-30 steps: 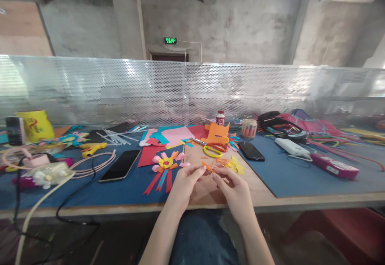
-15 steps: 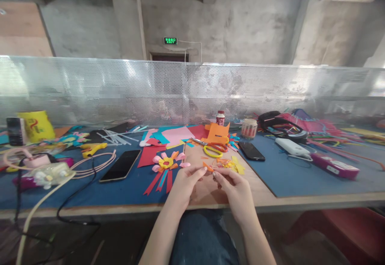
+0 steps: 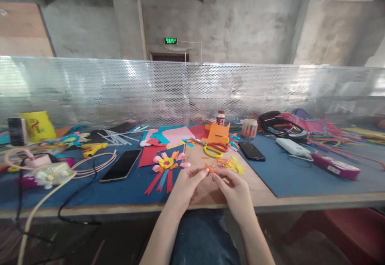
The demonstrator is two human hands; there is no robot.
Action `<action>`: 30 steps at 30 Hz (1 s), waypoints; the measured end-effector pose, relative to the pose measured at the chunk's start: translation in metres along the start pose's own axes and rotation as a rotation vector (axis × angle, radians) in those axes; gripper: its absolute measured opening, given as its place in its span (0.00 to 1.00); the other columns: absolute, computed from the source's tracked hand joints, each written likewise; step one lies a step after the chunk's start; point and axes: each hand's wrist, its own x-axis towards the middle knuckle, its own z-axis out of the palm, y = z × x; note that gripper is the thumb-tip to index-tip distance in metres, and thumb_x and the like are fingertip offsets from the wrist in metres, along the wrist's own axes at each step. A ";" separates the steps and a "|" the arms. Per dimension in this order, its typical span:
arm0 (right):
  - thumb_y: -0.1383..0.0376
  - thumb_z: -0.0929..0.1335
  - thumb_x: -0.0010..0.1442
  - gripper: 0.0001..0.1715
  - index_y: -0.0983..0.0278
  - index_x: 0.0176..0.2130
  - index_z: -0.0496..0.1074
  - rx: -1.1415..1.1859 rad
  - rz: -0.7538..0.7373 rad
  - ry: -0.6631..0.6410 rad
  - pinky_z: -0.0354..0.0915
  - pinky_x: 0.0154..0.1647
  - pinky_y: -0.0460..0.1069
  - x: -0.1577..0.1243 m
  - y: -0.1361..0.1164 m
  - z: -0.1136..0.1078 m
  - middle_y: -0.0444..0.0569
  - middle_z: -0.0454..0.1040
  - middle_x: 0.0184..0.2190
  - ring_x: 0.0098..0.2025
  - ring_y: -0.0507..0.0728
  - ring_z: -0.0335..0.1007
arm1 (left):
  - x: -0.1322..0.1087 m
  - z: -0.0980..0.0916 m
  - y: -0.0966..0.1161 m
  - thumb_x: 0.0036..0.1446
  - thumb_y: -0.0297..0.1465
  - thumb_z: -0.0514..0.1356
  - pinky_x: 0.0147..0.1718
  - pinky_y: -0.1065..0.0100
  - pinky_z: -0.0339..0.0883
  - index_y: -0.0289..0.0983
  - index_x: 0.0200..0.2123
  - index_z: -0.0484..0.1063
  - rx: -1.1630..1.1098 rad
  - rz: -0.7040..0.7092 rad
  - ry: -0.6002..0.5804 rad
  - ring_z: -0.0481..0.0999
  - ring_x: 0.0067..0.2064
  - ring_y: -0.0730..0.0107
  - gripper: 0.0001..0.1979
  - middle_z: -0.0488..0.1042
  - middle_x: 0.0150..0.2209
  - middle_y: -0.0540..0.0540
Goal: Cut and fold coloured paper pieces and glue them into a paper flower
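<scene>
Between my fingertips is a small piece of orange paper (image 3: pixel 209 168), partly covered by them. My left hand (image 3: pixel 190 181) pinches it from the left, and my right hand (image 3: pixel 231 185) grips it from the right. Just left of my hands lies a paper flower (image 3: pixel 166 163) with pink and orange petals, a yellow centre and red and blue paper strips below. Beyond my hands rest scissors (image 3: pixel 213 151) with yellow and orange handles. Yellow and orange paper scraps (image 3: pixel 233 164) are scattered beside them on a brown board (image 3: pixel 255 185).
Phones lie left (image 3: pixel 122 166) and right (image 3: pixel 252 151). A yellow glue gun (image 3: pixel 94 149), coiled cables and a power strip (image 3: pixel 51 174) occupy the left. Coloured paper sheets (image 3: pixel 177 135), a small bottle (image 3: pixel 220 118) and a jar (image 3: pixel 249 128) stand farther back, before a perforated metal screen (image 3: pixel 135 88).
My fingers have shifted slightly around the orange paper, and my right thumb has moved a little left. Both hands still hold it in about the same place.
</scene>
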 end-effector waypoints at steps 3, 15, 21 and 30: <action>0.58 0.66 0.52 0.12 0.64 0.31 0.74 -0.019 0.014 0.013 0.65 0.33 0.46 0.000 0.000 -0.001 0.47 0.74 0.29 0.33 0.55 0.69 | 0.000 0.001 0.002 0.46 0.33 0.60 0.35 0.69 0.64 0.35 0.29 0.78 -0.014 -0.011 0.009 0.72 0.32 0.66 0.09 0.76 0.26 0.47; 0.57 0.67 0.52 0.13 0.64 0.30 0.74 -0.008 0.031 0.023 0.64 0.31 0.46 0.000 -0.001 0.000 0.46 0.74 0.27 0.29 0.53 0.69 | 0.003 -0.004 -0.011 0.47 0.34 0.61 0.37 0.69 0.63 0.34 0.32 0.76 -0.074 -0.026 -0.036 0.73 0.36 0.65 0.11 0.77 0.31 0.45; 0.56 0.66 0.53 0.15 0.64 0.33 0.74 0.045 0.034 -0.059 0.64 0.36 0.47 0.001 0.004 -0.003 0.48 0.75 0.31 0.36 0.56 0.69 | 0.002 -0.006 -0.010 0.47 0.36 0.61 0.35 0.70 0.63 0.35 0.30 0.76 -0.048 -0.031 -0.078 0.73 0.33 0.67 0.10 0.76 0.29 0.48; 0.57 0.68 0.51 0.15 0.68 0.28 0.73 0.296 0.260 -0.141 0.58 0.23 0.43 0.006 0.008 -0.007 0.47 0.71 0.23 0.24 0.50 0.63 | 0.004 -0.006 -0.010 0.47 0.38 0.61 0.36 0.69 0.63 0.34 0.32 0.74 -0.029 -0.041 -0.102 0.73 0.38 0.64 0.13 0.76 0.34 0.45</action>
